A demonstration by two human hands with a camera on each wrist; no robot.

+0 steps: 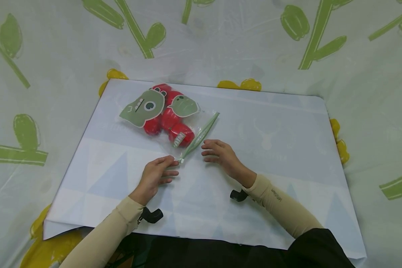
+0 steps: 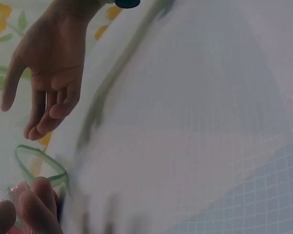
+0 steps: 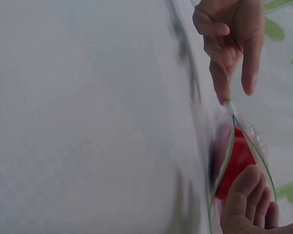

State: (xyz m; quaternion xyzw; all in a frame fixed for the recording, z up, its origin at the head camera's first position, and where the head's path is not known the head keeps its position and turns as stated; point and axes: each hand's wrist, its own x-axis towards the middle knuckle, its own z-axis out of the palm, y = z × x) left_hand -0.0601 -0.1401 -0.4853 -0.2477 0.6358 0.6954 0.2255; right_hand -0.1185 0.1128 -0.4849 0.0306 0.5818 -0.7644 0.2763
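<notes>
A clear zip bag (image 1: 160,143) with green cartoon animal prints lies on the table, holding several red round things (image 1: 181,134). Its green zip strip (image 1: 204,132) faces my hands, and in the right wrist view the strip's two green edges stand apart. My left hand (image 1: 155,175) is at the near corner, fingers mostly extended, the fingertips by the small white slider (image 3: 229,108); whether they touch it I cannot tell. To the right of the strip, my right hand (image 1: 224,156) hovers with loosely bent fingers and holds nothing.
A pale cloth with blue triangles covers the table (image 1: 288,149). Beyond its edges lies a floor mat (image 1: 201,48) with green leaves and yellow flowers. Black wrist-worn devices (image 1: 152,215) stick out below both wrists.
</notes>
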